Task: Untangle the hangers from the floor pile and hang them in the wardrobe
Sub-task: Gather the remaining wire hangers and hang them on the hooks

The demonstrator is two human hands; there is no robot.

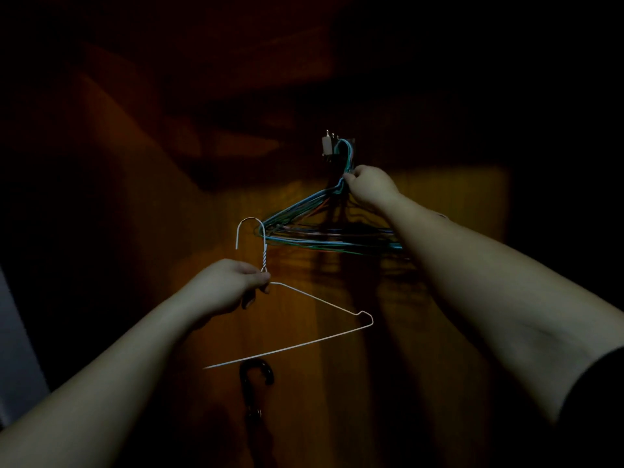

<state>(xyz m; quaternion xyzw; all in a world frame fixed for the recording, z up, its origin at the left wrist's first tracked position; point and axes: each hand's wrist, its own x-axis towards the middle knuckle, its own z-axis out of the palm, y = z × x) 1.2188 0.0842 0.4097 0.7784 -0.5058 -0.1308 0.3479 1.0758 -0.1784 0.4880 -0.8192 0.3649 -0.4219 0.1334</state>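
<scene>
single hanger (304, 319) left below hanger bunch (324, 231), bunch on wall hook (329, 145)

wall hook (332, 146) crowded — hung hangers (314, 228) block it

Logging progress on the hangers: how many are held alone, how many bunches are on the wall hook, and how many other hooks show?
White hanger, held alone: 1
Bunch of coloured hangers on the wall hook: 1, strands uncountable
Black hook below: 1
Total: 3
</scene>
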